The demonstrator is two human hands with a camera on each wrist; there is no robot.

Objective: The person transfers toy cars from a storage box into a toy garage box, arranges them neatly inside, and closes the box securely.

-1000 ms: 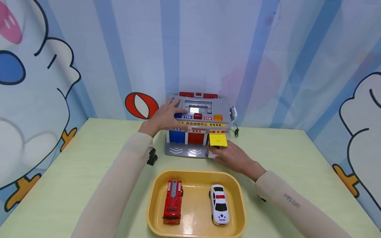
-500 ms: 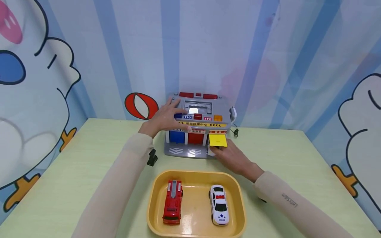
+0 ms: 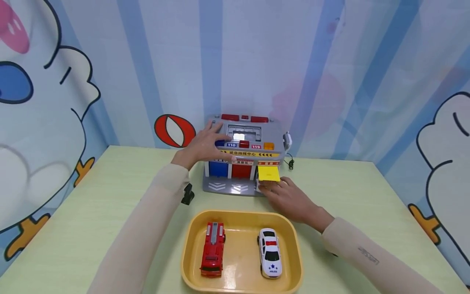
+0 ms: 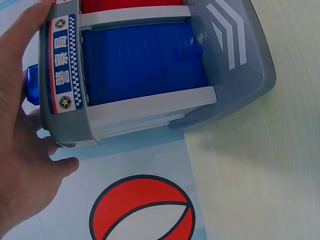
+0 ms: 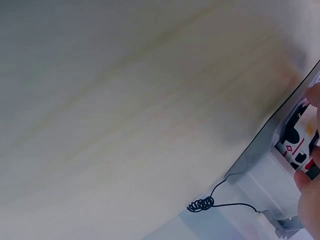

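Observation:
A grey toy garage (image 3: 240,141) stands at the back of the table, with a blue door (image 4: 145,62), a red door (image 3: 242,170) and a raised yellow door (image 3: 269,173). My left hand (image 3: 206,143) rests on its left end, fingers spread over the roof and thumb along the front edge. Under the yellow door, my right hand (image 3: 290,201) holds a white toy car (image 5: 301,136) with red markings and black wheels at the bay's mouth. The thumb and fingertips lie about its rear; most of it is hidden in the bay.
A yellow tray (image 3: 240,214) sits nearer me. It bears a red toy fire engine (image 3: 213,249) and a white toy police car (image 3: 270,252). A coiled black cord (image 3: 291,163) lies right of the garage. A patterned cloth backdrop (image 3: 242,61) rises behind the table.
The white toy car has gone deeper into the right bay. My right hand first moved inward with it, then drew back slightly and its fingers shifted. My left hand stayed in place.

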